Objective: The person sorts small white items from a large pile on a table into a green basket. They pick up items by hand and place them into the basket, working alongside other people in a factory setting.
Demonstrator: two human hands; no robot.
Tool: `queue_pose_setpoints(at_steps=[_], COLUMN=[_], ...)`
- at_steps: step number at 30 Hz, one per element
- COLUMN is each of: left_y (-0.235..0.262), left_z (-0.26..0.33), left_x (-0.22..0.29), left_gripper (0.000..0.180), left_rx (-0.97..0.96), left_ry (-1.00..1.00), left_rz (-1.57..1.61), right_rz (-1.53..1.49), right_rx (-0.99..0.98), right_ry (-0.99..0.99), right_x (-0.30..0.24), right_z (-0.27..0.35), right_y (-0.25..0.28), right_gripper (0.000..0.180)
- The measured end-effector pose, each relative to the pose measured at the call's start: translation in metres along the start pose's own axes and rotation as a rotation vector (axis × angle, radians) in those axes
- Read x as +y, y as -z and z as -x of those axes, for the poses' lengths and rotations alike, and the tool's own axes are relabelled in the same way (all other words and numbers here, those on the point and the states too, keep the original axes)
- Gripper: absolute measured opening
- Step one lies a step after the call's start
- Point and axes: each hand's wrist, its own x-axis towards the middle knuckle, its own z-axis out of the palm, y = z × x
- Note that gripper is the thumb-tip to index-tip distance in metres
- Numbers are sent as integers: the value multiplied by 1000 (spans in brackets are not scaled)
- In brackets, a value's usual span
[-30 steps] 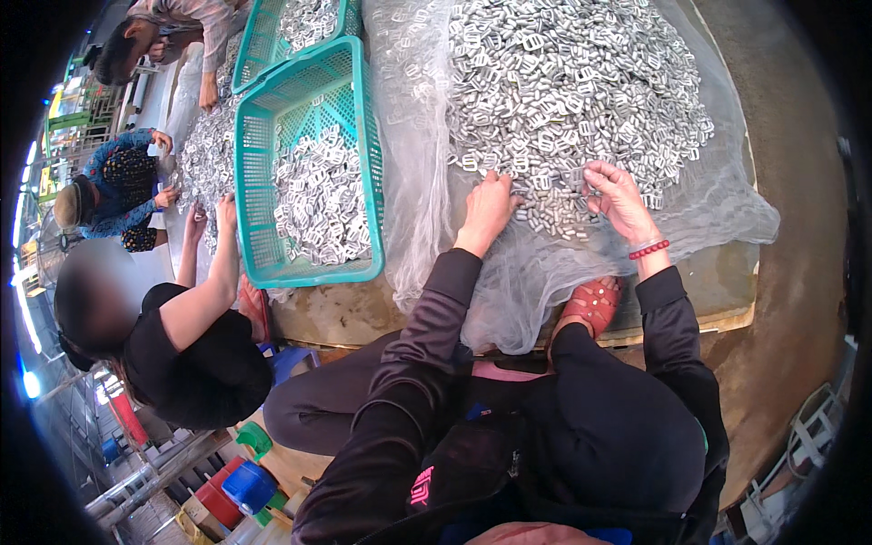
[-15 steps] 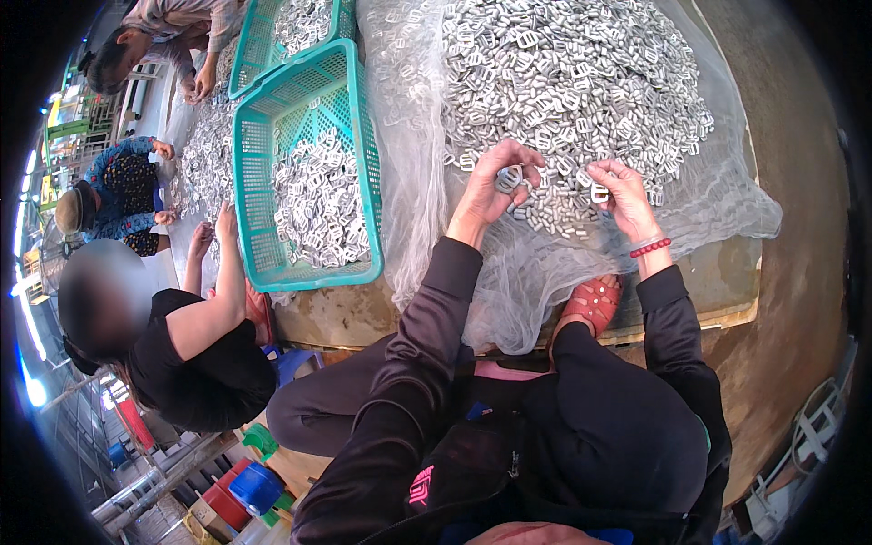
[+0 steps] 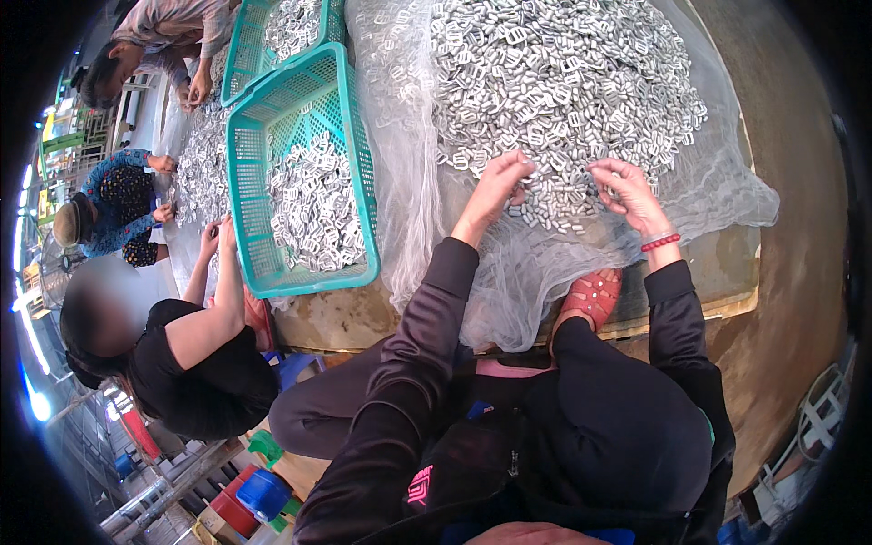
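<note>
A broad heap of small grey metal buckles and slugs (image 3: 572, 91) lies on a translucent mesh sheet (image 3: 536, 282). My left hand (image 3: 495, 189) hovers at the heap's near edge, its fingers curled in toward the thumb. Whatever sits inside those fingers is hidden. Just to the right, my right hand (image 3: 631, 193), with a red bead bracelet (image 3: 660, 242) on its wrist, is over the near slugs. Its thumb and forefinger are apart, and I see no buckle between them. Loose slugs (image 3: 554, 207) are scattered between both hands.
Left of the heap stands a teal plastic basket (image 3: 238, 209) partly filled with buckles; a second teal basket (image 3: 238, 68) is behind it. A person in black (image 3: 209, 363) sits close on my left, with two more people farther off. My red sandal (image 3: 595, 295) rests by the mesh.
The buckle that showed in my right hand is gone from it, and its fingers have parted. My left hand has turned, hiding the buckle seen in it before.
</note>
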Motion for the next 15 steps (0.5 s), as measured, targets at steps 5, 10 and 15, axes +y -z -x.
queue_pose_setpoints(at_steps=[5,10,15], left_y=[-22,-38,-41], left_z=[4,-21,-44], left_x=[34,31,-6], left_gripper=[15,27,30], left_rx=[-180,-174,117], left_ry=[-156,-67,-505], left_rz=[270,-36,-1523], right_rz=[1187,1036,583], right_rx=[233,303,405], right_ry=[221,374,360], right_x=[32,39,16], right_z=[-12,-34,-37], right_y=[-19,-17,-1], right_gripper=[40,19,23])
